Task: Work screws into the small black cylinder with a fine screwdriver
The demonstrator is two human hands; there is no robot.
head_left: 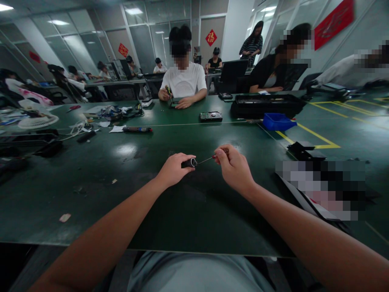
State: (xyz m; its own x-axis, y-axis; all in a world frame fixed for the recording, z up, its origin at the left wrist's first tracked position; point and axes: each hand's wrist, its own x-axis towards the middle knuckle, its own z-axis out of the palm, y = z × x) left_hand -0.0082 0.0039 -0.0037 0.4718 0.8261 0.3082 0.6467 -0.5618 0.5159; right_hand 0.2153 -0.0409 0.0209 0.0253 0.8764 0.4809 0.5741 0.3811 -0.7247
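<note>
My left hand (174, 169) is closed around a short black cylinder (189, 163) whose ring-shaped end faces right. In my right hand (235, 168) is a thin screwdriver (206, 160), pinched by its reddish handle end. Its metal shaft points left, and the tip meets or nearly meets the open end of the cylinder; contact is too small to make out. Both hands are held above the green table (182, 227), in front of my body. Most of the screwdriver's handle is hidden by my fingers.
Beyond my hands lie a hard drive (210, 117) and a dark pen-like tool (137, 129). A blue bin (278, 121) and a long black tray (267, 107) are at the right, near black parts (305, 152). Cables (80, 129) clutter the left. A co-worker (184, 81) sits opposite.
</note>
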